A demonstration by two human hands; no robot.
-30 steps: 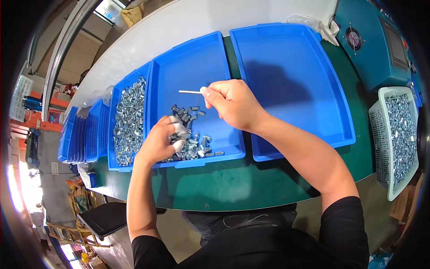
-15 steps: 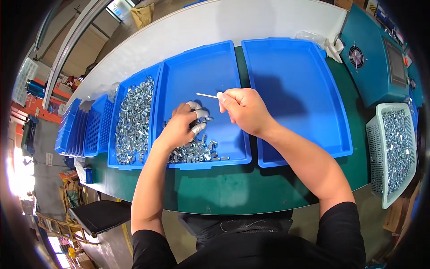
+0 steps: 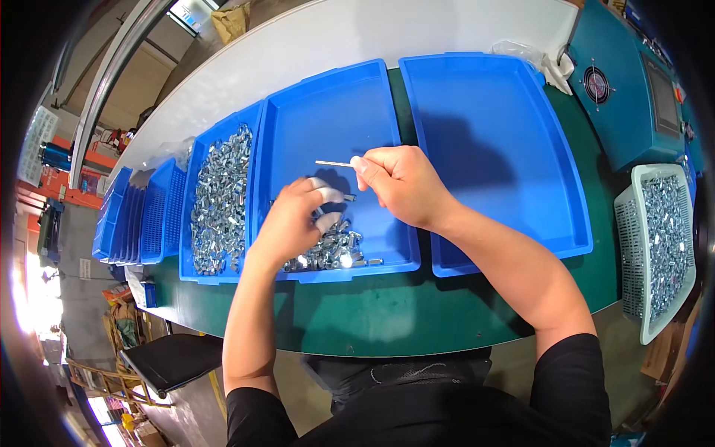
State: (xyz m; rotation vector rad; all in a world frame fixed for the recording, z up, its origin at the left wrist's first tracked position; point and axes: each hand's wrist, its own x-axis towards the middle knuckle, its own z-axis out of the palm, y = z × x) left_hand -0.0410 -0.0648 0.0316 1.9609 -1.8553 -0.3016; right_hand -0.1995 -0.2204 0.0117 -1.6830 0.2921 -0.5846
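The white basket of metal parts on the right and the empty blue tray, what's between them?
In the head view, only bare green table separates the white basket from the empty blue tray.

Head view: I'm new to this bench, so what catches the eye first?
Three blue trays lie side by side on the green table; the leftmost is heaped with shiny metal parts. Over the middle tray, the right hand holds a thin rod while the left hand rests on a smaller pile.

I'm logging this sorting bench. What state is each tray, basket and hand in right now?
Left tray: full of metal parts.
Middle tray: small pile at near end.
Right tray: empty.
White basket: filled with parts.
Left hand: on the pile.
Right hand: pinching a thin rod.
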